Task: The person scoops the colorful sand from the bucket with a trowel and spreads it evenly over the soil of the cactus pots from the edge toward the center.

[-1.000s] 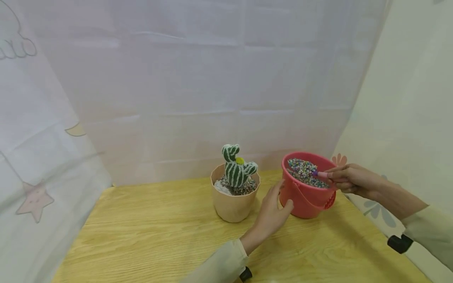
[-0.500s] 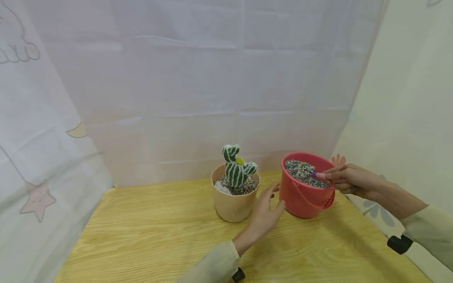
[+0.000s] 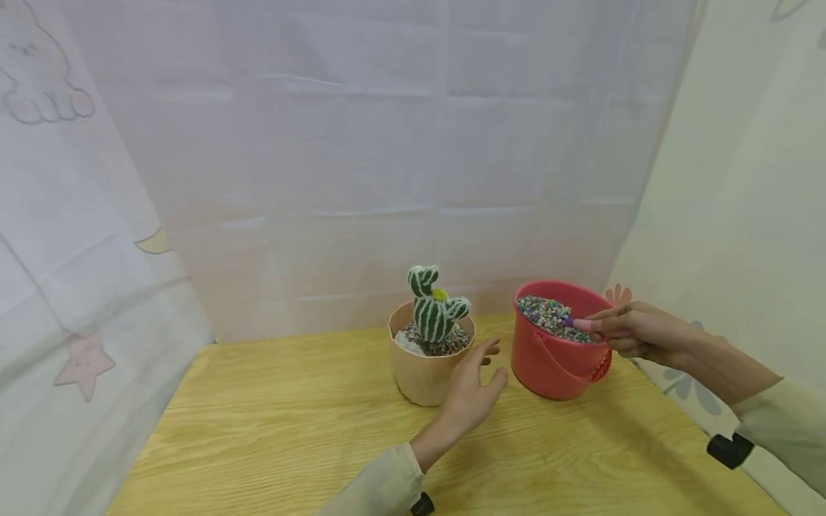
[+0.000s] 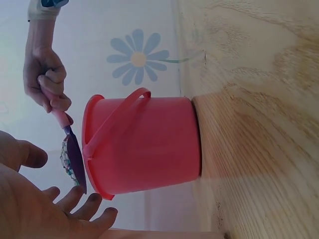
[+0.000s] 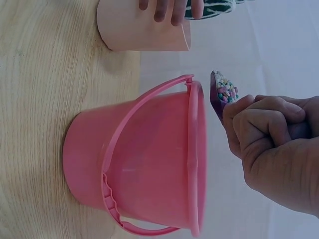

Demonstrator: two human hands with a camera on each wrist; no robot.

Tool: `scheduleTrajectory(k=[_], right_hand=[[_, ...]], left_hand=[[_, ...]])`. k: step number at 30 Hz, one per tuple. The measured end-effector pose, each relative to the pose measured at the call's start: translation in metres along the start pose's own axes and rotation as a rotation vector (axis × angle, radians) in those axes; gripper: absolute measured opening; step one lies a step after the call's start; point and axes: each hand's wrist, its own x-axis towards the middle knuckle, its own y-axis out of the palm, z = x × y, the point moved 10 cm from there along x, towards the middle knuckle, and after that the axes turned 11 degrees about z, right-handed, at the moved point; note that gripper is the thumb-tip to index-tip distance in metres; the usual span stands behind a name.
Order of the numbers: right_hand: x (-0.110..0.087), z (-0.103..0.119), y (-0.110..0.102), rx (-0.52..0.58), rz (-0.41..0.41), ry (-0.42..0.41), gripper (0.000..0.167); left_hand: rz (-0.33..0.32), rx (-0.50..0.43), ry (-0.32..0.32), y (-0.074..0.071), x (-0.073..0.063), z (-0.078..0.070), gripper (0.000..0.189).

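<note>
My right hand [image 3: 645,333] grips the pink handle of a small trowel [image 4: 75,154] with a purple blade. Heaped on that blade are multicoloured pebbles [image 5: 228,90], and the wrist views show it just above the rim of a red-pink bucket [image 3: 551,369]. More pebbles seem to lie inside the bucket, partly hidden by the load. My left hand [image 3: 467,394] holds nothing; its fingers are spread between the bucket and a beige pot [image 3: 419,376], overlapping the pot's right side in the head view. A knitted green-and-white cactus [image 3: 432,319] stands upright in the pot.
Around the cactus lie small pebbles [image 3: 452,342] and a white patch [image 3: 408,340]. The bucket's handle [image 5: 112,164] hangs down on its near side. Both containers stand on a wooden table [image 3: 277,408] near the fabric backdrop [image 3: 361,179].
My left hand has moved left, away from the bucket and towards the pot. The trowel with its pebbles has shifted slightly left and down over the bucket, still in my right hand.
</note>
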Motion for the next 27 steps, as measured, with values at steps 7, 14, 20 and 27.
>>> scheduleTrajectory(k=[7, 14, 20, 27], right_hand=[[0.001, -0.003, 0.011, 0.029, 0.027, -0.023, 0.044], [0.002, -0.003, 0.019, 0.001, 0.035, -0.032, 0.049], [0.007, -0.005, 0.029, -0.010, 0.047, -0.018, 0.055], [0.013, -0.002, 0.042, -0.021, 0.052, 0.006, 0.058]], left_hand=[[-0.005, -0.010, -0.001, -0.006, -0.006, 0.001, 0.048], [-0.031, -0.009, 0.034, -0.016, -0.014, -0.006, 0.045], [-0.036, 0.012, 0.051, -0.028, -0.022, -0.008, 0.042], [-0.016, -0.029, 0.032, -0.044, -0.031, -0.006, 0.041]])
